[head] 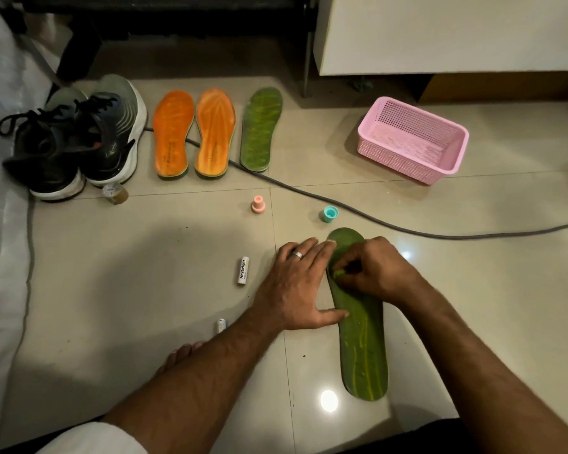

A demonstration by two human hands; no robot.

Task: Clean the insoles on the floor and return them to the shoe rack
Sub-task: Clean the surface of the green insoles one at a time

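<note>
The left hand [300,283] lies flat and spread, palm down, with its fingers and thumb resting on the left edge of a green insole [361,335] and the floor beside it, grasping nothing. It wears a ring. The right hand [371,270] is curled with its fingertips pinched together on something small and green pressed against the upper part of that insole; what it is cannot be told.

The floor [145,306] is pale glossy tile, with lamp reflections. A grey cable [358,213] runs across it. Further off lie two orange insoles [194,132] side by side, another green insole [261,129] just right of them, and a pair of dark sneakers [76,139] to the left. A pink perforated basket [412,139] sits well apart on the right. A pink cap [258,204], a teal cap [330,213] and a white tube [243,270] lie near the hands.

The near green insole lies lengthwise under both hands, toe end away from the person.
</note>
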